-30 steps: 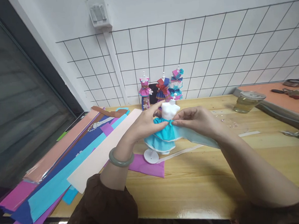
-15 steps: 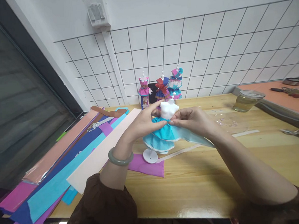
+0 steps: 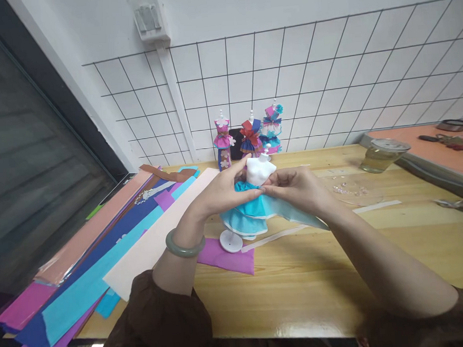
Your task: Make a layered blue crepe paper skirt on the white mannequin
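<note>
A small white mannequin (image 3: 260, 170) is tilted between my hands, its round base (image 3: 231, 241) over a purple paper piece (image 3: 226, 256). A layered turquoise skirt (image 3: 245, 220) with pale edges wraps its waist. My left hand (image 3: 232, 186), with a green bangle on the wrist, grips the skirt's waist and the torso from the left, thumb at the front. From the right, my right hand (image 3: 296, 186) pinches the waist edge, close to my left thumb. A loose turquoise strip (image 3: 300, 214) trails from the skirt under my right hand.
Long coloured paper sheets (image 3: 102, 256) lie at the left. Three dressed mannequins (image 3: 251, 135) stand by the tiled wall. At the right are a lidded cup (image 3: 384, 156), a clear dish of beads (image 3: 351, 189), scissors (image 3: 461, 205) and an orange surface (image 3: 448, 153). A pale strip (image 3: 275, 238) crosses the table.
The mannequin and its base have shifted slightly left. My fingertips remain at the waist, with my right hand a little further left and the trailing strip moved slightly with it.
</note>
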